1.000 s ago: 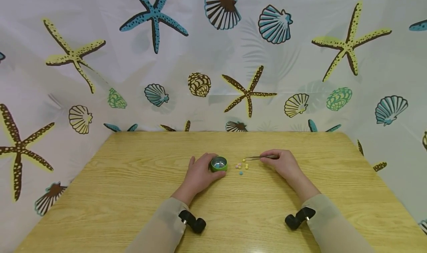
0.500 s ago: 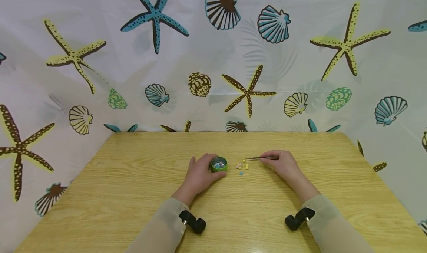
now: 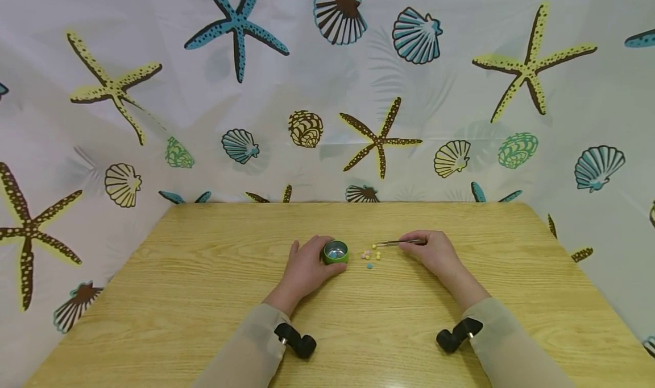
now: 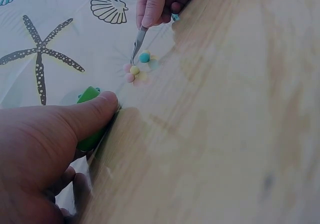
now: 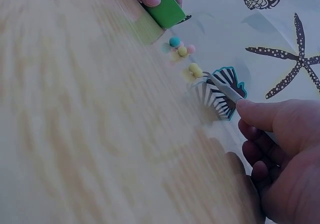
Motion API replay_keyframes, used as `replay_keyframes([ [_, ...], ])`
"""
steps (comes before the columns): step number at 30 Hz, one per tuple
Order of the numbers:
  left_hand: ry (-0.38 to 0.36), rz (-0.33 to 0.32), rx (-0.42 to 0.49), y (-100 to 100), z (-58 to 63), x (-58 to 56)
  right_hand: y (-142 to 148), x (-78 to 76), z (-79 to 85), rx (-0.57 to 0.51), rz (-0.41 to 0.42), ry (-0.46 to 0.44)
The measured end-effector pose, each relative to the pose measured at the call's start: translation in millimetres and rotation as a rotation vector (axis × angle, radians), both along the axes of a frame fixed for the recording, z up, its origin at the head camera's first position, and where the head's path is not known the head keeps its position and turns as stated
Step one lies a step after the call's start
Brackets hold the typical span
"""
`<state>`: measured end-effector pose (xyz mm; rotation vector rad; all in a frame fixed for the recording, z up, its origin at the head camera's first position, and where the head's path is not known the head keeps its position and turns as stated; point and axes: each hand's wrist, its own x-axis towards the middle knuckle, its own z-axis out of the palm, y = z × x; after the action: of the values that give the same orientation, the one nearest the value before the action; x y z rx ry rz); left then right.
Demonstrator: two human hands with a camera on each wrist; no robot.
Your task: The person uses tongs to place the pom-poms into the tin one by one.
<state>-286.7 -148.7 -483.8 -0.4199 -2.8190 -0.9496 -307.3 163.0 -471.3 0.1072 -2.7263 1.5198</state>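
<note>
My left hand point(image 3: 307, 265) curls its fingers and thumb round a small green cup point(image 3: 335, 258) with a shiny metal inside, standing on the table. A blue bead shows at the bottom of the cup. With thumb and fingers my right hand point(image 3: 430, 248) pinches metal tweezers point(image 3: 391, 242), which point left toward the cup. Right at their tips is a yellow bead point(image 3: 374, 246). Close by on the tabletop lie a blue bead point(image 3: 369, 266), yellow beads point(image 3: 378, 256) and a small group of pink and yellow beads point(image 3: 365, 255). In the left wrist view the thumb point(image 4: 95, 116) lies along the green cup point(image 4: 90, 94).
The wooden table point(image 3: 215, 320) reaches back to a pale curtain point(image 3: 286, 92) printed with starfish and shells, which also hangs along both sides. A black wrist camera point(image 3: 295, 339) sits on the left sleeve, another black camera point(image 3: 459, 335) on the right.
</note>
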Motion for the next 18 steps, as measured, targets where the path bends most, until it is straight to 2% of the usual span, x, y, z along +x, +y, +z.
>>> replay_keyframes([
  [5,0.0,-0.001,0.007,-0.5,1.4,-0.1,0.4,1.4,1.5,-0.012,0.001,-0.001],
  [18,-0.009,0.017,0.005,5.6,4.4,-4.1,7.3,-7.5,5.7,-0.076,0.007,-0.025],
])
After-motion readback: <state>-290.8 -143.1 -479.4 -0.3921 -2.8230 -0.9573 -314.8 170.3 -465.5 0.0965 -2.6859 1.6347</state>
